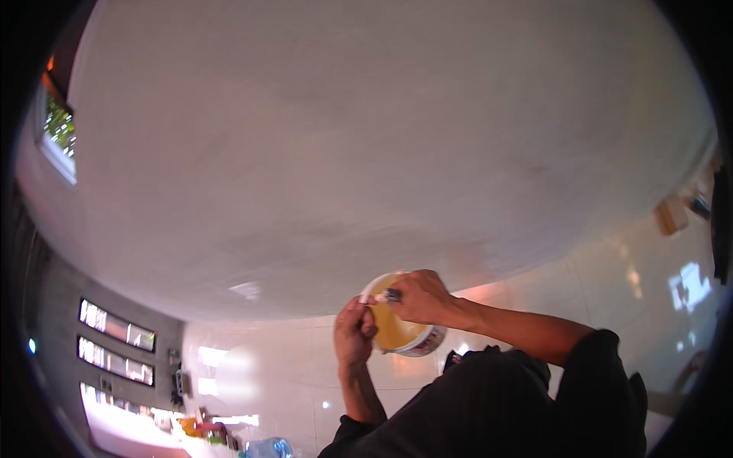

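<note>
A white round bucket [426,345] with yellowish contents [393,330] hangs in front of my body, its mouth facing up. My left hand [354,333] is closed on the bucket's left rim, thumb toward the inside. Over the bucket's mouth, my right hand [420,296] is closed around a short tool with a dark end [392,295]. A pale part of that tool reaches toward the rim near my left fingers. Its kind is hard to make out, because my fingers cover most of it.
A broad grey plastered wall [366,153] rises ahead. Glossy pale floor tiles [298,355] run along its foot. A clear blue water jug [267,447] stands at the lower left, near a cluttered pale surface [130,427]. At the far right lies a brown box [671,217].
</note>
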`<move>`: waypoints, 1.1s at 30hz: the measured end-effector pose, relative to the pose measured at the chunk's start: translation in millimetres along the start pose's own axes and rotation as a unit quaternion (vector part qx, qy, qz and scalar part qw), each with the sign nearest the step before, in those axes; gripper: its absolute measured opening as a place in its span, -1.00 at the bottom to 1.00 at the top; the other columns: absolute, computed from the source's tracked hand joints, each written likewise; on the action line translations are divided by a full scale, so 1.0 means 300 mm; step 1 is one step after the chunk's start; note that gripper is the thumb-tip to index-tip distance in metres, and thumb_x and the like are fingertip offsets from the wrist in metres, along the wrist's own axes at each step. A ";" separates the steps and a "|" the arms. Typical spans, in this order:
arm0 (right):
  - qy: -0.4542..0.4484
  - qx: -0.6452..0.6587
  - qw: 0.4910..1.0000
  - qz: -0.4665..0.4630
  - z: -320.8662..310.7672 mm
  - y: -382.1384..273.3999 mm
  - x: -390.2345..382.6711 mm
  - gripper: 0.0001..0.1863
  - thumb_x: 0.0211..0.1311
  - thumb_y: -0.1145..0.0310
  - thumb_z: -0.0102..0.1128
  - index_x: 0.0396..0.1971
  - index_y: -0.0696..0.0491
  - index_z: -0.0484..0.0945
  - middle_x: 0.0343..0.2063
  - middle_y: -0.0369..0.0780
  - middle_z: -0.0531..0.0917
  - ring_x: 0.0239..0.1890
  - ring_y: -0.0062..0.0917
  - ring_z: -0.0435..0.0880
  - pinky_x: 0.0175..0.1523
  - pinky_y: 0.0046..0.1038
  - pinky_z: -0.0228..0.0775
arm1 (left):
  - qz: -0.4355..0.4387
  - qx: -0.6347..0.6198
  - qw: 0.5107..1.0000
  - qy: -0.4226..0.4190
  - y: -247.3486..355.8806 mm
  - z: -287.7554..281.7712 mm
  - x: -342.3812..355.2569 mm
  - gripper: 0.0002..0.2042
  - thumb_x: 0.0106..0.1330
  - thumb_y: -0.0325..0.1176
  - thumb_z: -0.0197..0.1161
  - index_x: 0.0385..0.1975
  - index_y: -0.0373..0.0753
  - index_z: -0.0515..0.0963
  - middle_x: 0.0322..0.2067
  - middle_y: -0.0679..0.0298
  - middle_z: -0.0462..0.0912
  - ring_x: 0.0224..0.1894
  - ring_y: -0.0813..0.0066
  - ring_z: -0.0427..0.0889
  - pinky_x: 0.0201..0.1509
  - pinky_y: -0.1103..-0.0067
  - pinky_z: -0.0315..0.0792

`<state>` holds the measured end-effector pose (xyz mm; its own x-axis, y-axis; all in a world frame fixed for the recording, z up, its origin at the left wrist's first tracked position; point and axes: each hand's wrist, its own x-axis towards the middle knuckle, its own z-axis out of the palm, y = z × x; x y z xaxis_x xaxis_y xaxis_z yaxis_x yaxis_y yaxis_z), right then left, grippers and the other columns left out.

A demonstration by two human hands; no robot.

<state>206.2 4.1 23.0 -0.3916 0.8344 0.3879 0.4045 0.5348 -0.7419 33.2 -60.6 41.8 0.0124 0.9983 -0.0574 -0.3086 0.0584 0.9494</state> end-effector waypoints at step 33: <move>0.055 -0.157 0.978 -0.128 -0.017 0.129 -0.021 -0.79 -0.09 0.44 0.35 -0.37 0.08 0.62 -0.51 -0.21 0.64 -0.51 -0.32 0.59 -0.36 -0.36 0.38 | -0.078 0.009 0.997 -0.022 0.063 0.060 0.025 -0.74 0.42 -0.36 -0.15 -0.28 -0.31 0.51 -0.67 0.49 0.25 -0.60 0.72 0.16 -0.48 0.73 0.10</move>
<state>228.5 20.2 -5.2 -0.4290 0.6678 0.6082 0.5456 0.7282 -0.4148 44.5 -51.9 64.9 0.1002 0.9762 -0.1925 -0.2835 0.2135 0.9349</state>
